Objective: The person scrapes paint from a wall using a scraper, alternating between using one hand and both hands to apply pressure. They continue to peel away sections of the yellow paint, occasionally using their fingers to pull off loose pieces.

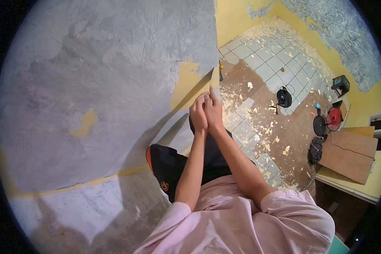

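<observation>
My left hand (pixel 198 113) and my right hand (pixel 213 111) are pressed together close to the wall's outer corner, fingers curled inward. Whatever they grip is hidden by the fingers; only a thin, narrow edge seems to rise just above the fingertips. Beside them, the grey wall (pixel 114 80) keeps a patch of yellow paint (pixel 184 84) with ragged edges. A smaller yellow patch (pixel 85 122) lies farther left. Dark shadows of the arms and hands stretch across the wall up to the corner.
Paint flakes (pixel 285 150) litter the tiled floor (pixel 275 76) and a brown floor covering (pixel 262 95). To the right are a black bag (pixel 284 98), a red fan (pixel 334 118), a dark stool-like object (pixel 340 86) and a brown board (pixel 347 154) on a table (pixel 343 184).
</observation>
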Available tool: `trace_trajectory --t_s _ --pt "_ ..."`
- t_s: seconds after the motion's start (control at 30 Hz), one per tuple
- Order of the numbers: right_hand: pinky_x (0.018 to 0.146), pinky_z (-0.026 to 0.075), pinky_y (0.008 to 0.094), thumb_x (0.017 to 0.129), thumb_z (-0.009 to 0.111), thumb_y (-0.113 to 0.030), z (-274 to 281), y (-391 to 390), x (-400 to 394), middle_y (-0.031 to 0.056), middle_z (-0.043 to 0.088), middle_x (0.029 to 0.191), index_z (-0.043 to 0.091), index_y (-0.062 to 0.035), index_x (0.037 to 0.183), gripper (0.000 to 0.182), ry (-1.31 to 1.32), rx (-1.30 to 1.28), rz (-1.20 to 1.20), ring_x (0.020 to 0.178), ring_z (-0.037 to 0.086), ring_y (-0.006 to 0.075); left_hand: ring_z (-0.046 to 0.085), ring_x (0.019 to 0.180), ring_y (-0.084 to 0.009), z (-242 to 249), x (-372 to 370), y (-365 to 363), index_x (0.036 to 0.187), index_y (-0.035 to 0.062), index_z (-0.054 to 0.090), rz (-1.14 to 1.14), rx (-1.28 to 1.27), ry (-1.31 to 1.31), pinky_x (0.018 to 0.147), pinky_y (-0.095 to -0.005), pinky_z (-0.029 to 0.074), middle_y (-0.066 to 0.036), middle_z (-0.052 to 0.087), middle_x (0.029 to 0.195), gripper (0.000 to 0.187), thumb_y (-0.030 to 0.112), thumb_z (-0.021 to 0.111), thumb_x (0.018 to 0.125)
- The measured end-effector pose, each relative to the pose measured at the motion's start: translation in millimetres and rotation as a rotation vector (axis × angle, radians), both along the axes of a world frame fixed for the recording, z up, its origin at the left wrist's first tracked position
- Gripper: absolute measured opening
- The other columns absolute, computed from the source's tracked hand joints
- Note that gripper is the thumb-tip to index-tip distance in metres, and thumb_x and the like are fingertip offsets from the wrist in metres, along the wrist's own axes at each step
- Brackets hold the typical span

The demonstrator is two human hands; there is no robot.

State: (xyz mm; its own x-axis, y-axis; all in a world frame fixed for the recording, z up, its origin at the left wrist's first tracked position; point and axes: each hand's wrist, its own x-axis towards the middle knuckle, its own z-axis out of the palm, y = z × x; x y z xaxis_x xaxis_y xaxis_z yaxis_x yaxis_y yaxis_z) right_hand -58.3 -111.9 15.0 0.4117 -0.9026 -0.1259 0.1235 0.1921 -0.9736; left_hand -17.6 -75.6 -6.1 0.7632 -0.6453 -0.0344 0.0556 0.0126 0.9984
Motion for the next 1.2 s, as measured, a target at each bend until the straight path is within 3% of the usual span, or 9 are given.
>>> trace_trajectory --t_s 0.13,0.17,0.33,0.47,0.67,0.73,0.93,1.0,1.2 --pt "0.06 0.044 0.0274 0.091 0.043 -0.016 -41 11 -16 0.0158 0.061 0.079 0.04 -0.0011 0.133 0.044 0.085 -0.356 0.08 0.064 0.051 0.0122 0.057 0.09 -0.019 -6 -35 12 0.107 -0.0073 0.058 0.249 -0.194 -0.018 0.076 -0.0301 0.044 -0.013 0.061 0.102 0.04 0.025 0.04 0.092" --pt "0.061 0.044 0.0269 0.091 0.043 -0.016 -7 16 -24 0.0153 0.06 0.082 0.04 -0.0021 0.133 0.044 0.141 -0.095 0.213 0.067 0.052 0.0112 0.057 0.09 -0.0196 48 -54 13 0.105 -0.0061 0.059 0.195 -0.317 0.308 0.076 -0.0307 0.044 -0.013 0.061 0.101 0.041 0.028 0.041 0.091" --pt "0.063 0.044 0.0267 0.092 0.043 -0.017 0 4 -13 0.0139 0.06 0.077 0.04 -0.0036 0.133 0.044 0.139 -0.016 0.069 0.068 0.052 0.0099 0.056 0.101 -0.0209 1 -18 8 0.112 -0.007 0.056 0.073 0.016 0.094 0.084 -0.0317 0.044 -0.016 0.058 0.112 0.045 0.029 0.039 0.091" --pt "0.064 0.045 0.0273 0.092 0.043 -0.016 0 13 -25 0.0135 0.061 0.078 0.041 -0.0028 0.133 0.043 0.165 0.018 0.26 0.068 0.054 0.0127 0.057 0.098 -0.0207 32 -44 18 0.112 -0.0056 0.057 0.143 -0.304 0.341 0.082 -0.0316 0.044 -0.015 0.059 0.11 0.041 0.025 0.039 0.092" --pt "0.066 0.045 0.0273 0.092 0.042 -0.015 -1 2 -14 0.0132 0.061 0.081 0.039 -0.0032 0.134 0.044 0.007 0.014 0.049 0.07 0.055 0.0146 0.059 0.093 -0.0213 -9 -22 11 0.11 -0.0037 0.059 0.165 0.011 -0.098 0.082 -0.0317 0.045 -0.014 0.061 0.104 0.043 0.03 0.04 0.093" --pt "0.065 0.046 0.028 0.092 0.043 -0.016 13 12 -30 0.0147 0.062 0.082 0.039 -0.0007 0.133 0.044 0.191 0.059 0.285 0.071 0.055 0.0139 0.059 0.092 -0.0217 -3 -20 3 0.111 -0.0053 0.057 0.181 -0.044 -0.056 0.082 -0.0317 0.045 -0.014 0.061 0.106 0.043 0.029 0.04 0.092" --pt "0.068 0.046 0.0279 0.092 0.043 -0.016 1 0 -16 0.0153 0.064 0.091 0.038 -0.0022 0.134 0.045 0.034 0.128 0.074 0.074 0.057 0.014 0.058 0.097 -0.0213 7 -22 7 0.112 -0.0066 0.056 0.066 0.067 -0.038 0.086 -0.0295 0.043 -0.015 0.06 0.108 0.042 0.027 0.042 0.091" --pt "0.062 0.047 0.0282 0.092 0.043 -0.017 -3 12 -26 0.0147 0.065 0.086 0.037 -0.0019 0.135 0.045 0.117 -0.199 0.186 0.068 0.057 0.0157 0.058 0.097 -0.0213 2 -39 17 0.11 -0.005 0.058 0.271 -0.126 -0.003 0.086 -0.0285 0.043 -0.015 0.061 0.105 0.04 0.027 0.041 0.091" --pt "0.065 0.047 0.0316 0.092 0.042 -0.02 -11 -2 -12 0.0208 0.064 0.084 0.04 0.0016 0.131 0.044 0.117 0.184 0.127 0.071 0.057 0.0159 0.06 0.094 -0.0253 0 -18 -4 0.102 -0.0034 0.062 0.191 0.113 -0.065 0.085 -0.0338 0.043 -0.018 0.064 0.101 0.035 0.021 0.041 0.089"
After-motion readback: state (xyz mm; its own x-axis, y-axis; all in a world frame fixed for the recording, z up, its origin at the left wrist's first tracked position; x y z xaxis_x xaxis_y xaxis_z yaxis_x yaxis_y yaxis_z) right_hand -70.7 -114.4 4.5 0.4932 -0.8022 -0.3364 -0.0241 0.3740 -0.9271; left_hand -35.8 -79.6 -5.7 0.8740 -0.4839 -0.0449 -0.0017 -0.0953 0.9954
